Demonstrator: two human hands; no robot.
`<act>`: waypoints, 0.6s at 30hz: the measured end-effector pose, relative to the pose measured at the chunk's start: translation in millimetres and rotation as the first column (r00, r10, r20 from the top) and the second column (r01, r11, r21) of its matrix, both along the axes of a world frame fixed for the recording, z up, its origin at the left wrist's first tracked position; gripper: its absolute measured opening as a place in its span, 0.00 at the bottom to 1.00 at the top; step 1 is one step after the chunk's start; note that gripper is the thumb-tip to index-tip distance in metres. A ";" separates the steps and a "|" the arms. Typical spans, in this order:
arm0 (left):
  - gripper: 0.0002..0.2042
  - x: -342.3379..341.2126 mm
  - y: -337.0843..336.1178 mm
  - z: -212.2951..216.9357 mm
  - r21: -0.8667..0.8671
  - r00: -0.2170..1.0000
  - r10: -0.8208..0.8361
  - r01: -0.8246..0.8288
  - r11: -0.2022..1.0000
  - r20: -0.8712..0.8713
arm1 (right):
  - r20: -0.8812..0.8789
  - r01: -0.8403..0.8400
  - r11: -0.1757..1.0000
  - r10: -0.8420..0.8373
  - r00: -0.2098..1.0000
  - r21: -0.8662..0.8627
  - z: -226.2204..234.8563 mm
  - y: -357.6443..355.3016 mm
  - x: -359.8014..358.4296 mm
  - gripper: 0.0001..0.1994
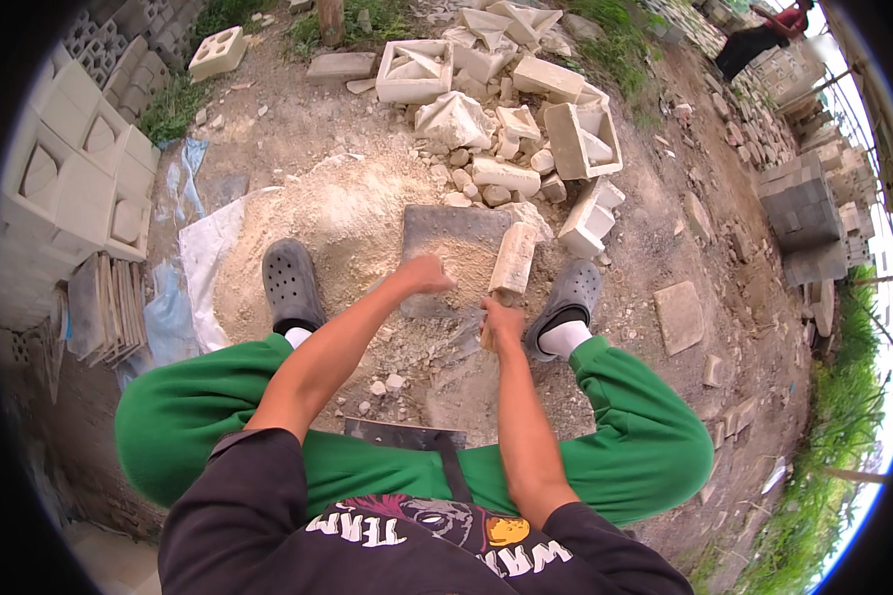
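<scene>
My right hand (503, 322) is closed round the lower end of a pale, dust-covered mallet (514, 260), its thick blocky head pointing away from me beside my right shoe. My left hand (425, 275) is just above a dark flat slab (453, 223) strewn with tan crumbs. Its fingers are curled in and slightly blurred, and whatever they may hold is hidden. A mound of sandy tan rubble (337, 203) spreads left of the slab, partly over a white sheet (213, 273).
Broken pale blocks and stones (506, 177) lie heaped beyond the slab. Pale blocks (79, 178) are stacked at left, grey blocks (802, 203) at right. My grey clogs (293, 288) flank the slab. A flat stone (678, 317) lies at right. Another person (764, 42) stands far right.
</scene>
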State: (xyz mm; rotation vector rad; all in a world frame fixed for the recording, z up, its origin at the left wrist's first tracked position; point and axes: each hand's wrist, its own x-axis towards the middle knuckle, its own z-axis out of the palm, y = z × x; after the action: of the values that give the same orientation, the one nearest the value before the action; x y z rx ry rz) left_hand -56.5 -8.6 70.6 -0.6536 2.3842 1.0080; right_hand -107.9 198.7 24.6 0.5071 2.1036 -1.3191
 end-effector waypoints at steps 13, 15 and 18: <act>0.25 24.7 -46.2 22.3 -0.246 0.988 0.039 -0.075 0.966 -0.150 | -0.035 0.004 1.000 -0.005 0.999 -0.016 3.7 1.9 -0.5 0.15; 0.27 45.5 -11.1 -24.5 -0.230 0.996 0.039 -0.058 0.972 -0.086 | -0.017 -0.006 0.999 0.005 1.000 -0.032 7.3 -1.6 -1.8 0.15; 0.30 48.9 81.2 -51.1 0.414 0.830 0.246 -0.480 0.773 0.501 | -0.021 -0.015 1.000 0.016 1.000 0.007 1.1 15.7 -21.7 0.13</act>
State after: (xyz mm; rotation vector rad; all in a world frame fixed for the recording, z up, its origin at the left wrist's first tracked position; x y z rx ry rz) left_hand -7.6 72.6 19.4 -1.0286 1.5206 1.4427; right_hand -129.6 214.4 25.7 0.4809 2.1260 -1.3142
